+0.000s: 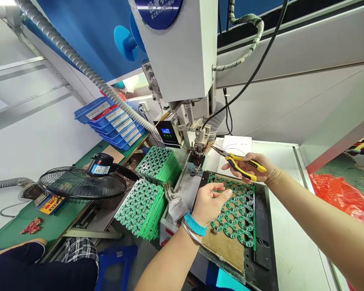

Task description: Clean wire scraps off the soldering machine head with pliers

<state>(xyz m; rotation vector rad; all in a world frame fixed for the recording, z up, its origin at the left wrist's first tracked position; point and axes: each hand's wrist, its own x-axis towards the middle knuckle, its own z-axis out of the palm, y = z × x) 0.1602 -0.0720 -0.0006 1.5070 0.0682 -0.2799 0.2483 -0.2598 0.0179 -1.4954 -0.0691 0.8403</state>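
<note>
Fingers of the right hand (259, 164) curled round yellow-and-black pliers (229, 157) near the green board (238, 220). Handle writing was too tiny to read. The left hand (210, 205) was over the board, fingers apart.

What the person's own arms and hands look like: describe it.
Neither the left hand nor the right hand wears a glove, and no sleeves show. The left arm bears a bright blue wristband and, further up, a thin silvery bangle.
</note>
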